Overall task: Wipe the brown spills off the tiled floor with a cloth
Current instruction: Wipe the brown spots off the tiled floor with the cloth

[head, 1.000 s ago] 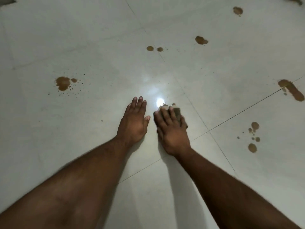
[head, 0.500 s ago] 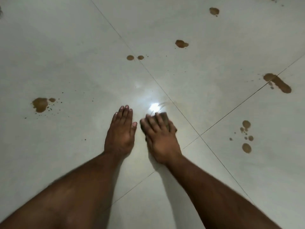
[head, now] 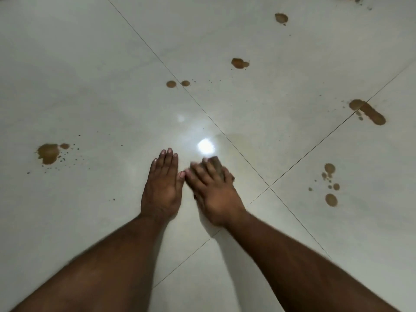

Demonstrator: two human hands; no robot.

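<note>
My right hand (head: 211,190) presses a small dark brown cloth (head: 218,165) flat on the pale tiled floor (head: 90,86); only the cloth's far edge shows past my fingers. My left hand (head: 163,188) lies flat and empty on the tile just to its left, thumb nearly touching the right hand. Brown spills dot the floor: a large blot (head: 48,153) at the left, two small drops (head: 177,83) ahead, a blot (head: 239,63) further back, a long smear (head: 368,112) at the right, and a cluster of drops (head: 329,184) near right. A faint wet streak (head: 243,143) lies beyond the cloth.
Dark grout lines cross just right of my right hand (head: 269,186). A bright lamp reflection (head: 205,147) glares on the tile ahead of the cloth. Another brown blot (head: 281,18) sits far back, and fine specks surround the left blot.
My view has swung, so the spills sit differently in frame. My right hand with the cloth has slid a little on the tile and is motion-blurred; my left hand stays flat beside it.
</note>
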